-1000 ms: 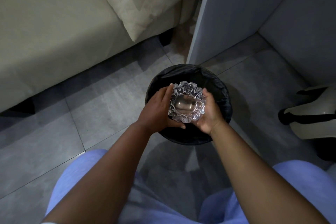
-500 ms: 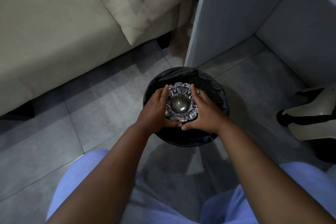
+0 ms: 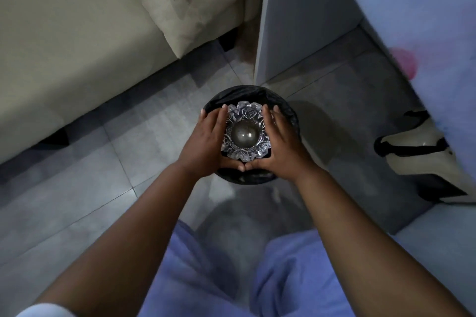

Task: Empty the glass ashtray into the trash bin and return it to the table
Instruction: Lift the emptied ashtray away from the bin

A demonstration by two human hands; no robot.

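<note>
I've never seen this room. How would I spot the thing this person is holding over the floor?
Start from the beige sofa at upper left, then drop to the round bin lined with a black bag on the grey tiled floor. Right above its mouth, the left hand and right hand cup a clear cut-glass ashtray. Its scalloped, flower-patterned rim and sparkle set it apart from the dark bin below.

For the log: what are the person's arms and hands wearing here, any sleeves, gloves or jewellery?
Both forearms are bare to the frame's edge. The left hand and right hand have no gloves, and no rings or watch show. A bit of white fabric sits at the lower left corner, possibly a sleeve.
</note>
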